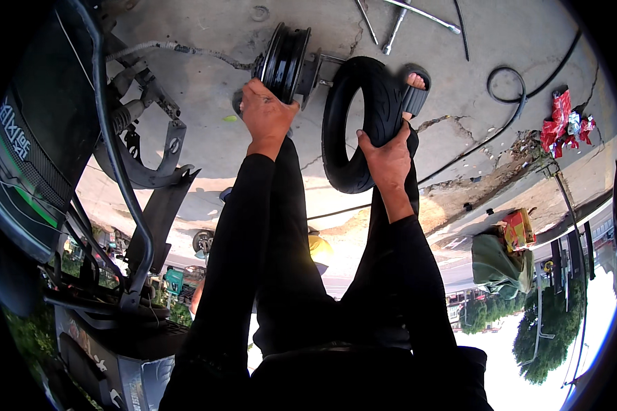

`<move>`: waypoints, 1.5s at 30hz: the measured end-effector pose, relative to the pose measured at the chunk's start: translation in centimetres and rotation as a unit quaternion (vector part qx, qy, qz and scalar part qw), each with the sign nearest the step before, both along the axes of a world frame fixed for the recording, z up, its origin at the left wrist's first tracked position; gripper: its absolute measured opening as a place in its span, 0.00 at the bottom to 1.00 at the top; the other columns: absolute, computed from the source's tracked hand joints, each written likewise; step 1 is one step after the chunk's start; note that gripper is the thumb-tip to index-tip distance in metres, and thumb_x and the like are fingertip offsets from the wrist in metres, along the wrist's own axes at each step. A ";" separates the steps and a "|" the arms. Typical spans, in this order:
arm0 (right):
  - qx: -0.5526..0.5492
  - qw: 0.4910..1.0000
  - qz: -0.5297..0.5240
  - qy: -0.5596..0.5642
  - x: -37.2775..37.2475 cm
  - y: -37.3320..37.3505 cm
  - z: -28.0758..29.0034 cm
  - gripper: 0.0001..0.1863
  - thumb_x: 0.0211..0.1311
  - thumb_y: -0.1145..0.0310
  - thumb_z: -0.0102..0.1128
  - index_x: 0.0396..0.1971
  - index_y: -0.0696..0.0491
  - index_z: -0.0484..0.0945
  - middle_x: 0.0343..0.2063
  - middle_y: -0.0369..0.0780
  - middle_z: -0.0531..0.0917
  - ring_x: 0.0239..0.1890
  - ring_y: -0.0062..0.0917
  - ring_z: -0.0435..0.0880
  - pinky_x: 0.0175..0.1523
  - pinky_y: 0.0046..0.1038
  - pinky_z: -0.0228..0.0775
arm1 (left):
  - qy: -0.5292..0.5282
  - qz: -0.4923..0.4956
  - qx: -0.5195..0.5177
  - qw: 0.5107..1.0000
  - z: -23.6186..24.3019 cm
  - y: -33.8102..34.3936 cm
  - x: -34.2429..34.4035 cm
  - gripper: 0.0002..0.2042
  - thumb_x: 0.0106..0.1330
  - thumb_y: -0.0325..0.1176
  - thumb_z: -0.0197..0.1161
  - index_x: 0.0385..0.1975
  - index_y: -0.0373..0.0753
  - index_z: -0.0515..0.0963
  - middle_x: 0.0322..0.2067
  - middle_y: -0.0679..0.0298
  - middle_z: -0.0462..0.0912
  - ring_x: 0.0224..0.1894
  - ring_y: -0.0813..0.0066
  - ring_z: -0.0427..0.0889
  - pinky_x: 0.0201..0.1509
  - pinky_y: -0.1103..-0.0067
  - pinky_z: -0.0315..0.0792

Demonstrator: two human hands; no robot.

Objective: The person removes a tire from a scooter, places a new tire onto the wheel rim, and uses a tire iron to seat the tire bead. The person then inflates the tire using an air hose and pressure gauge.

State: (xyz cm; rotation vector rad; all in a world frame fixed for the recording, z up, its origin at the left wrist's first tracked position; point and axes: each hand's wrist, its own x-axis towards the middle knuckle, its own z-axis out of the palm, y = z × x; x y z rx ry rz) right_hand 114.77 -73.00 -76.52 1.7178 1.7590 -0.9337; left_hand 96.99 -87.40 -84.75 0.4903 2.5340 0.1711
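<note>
My left hand [265, 116] grips the lower side of a black wheel rim [286, 58], its fingers curled at the edge. A cable runs leftward from the hub along the concrete. A metal bracket [325, 68] sticks out to the rim's right. My right hand [387, 157] is closed on the right side of a black tyre [339, 123], which stands off the rim, a little to its right. My foot in a grey sandal [416, 91] is beside the tyre, just above my right hand.
A scooter body [34, 157] with metal frame fills the left. Metal bars [421, 14] lie at the top. A black hose [507, 72], red crumpled wrappers [559, 120] and cracked concrete are on the right. A green cloth [497, 267] with a red box [517, 229] sits lower right.
</note>
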 end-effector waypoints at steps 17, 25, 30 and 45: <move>-0.009 1.000 -0.028 0.008 -1.2 -1.1 2.4 0.51 0.44 0.49 0.72 0.61 0.63 0.57 0.45 0.58 0.79 0.46 0.52 0.81 0.51 0.42 0.74 | -0.086 0.085 -0.074 0.990 5.5 -0.6 -3.2 0.36 0.45 0.44 0.74 0.44 0.28 0.59 0.45 0.42 0.72 0.49 0.46 0.78 0.55 0.66 0.72; 0.014 0.989 0.002 0.148 -6.2 -3.9 4.2 0.50 0.44 0.56 0.74 0.62 0.59 0.54 0.47 0.56 0.77 0.45 0.53 0.80 0.49 0.42 0.74 | -0.039 0.115 -0.070 0.990 12.5 -6.5 -3.4 0.34 0.43 0.43 0.75 0.40 0.29 0.59 0.38 0.42 0.75 0.43 0.44 0.79 0.51 0.65 0.73; 0.001 0.975 0.032 0.219 -8.4 -6.0 1.8 0.48 0.45 0.57 0.74 0.61 0.59 0.53 0.46 0.57 0.77 0.44 0.54 0.80 0.50 0.42 0.73 | 0.040 0.133 -0.066 0.988 13.7 -7.9 -2.7 0.34 0.40 0.43 0.75 0.38 0.32 0.59 0.34 0.50 0.73 0.37 0.48 0.78 0.46 0.66 0.74; -0.055 0.979 -0.006 0.194 -9.5 -5.7 0.2 0.50 0.43 0.58 0.75 0.61 0.61 0.52 0.46 0.58 0.78 0.47 0.54 0.79 0.52 0.42 0.72 | 0.032 0.122 0.020 0.992 12.4 -4.5 -0.2 0.35 0.38 0.42 0.78 0.40 0.33 0.62 0.35 0.51 0.73 0.39 0.48 0.79 0.44 0.64 0.76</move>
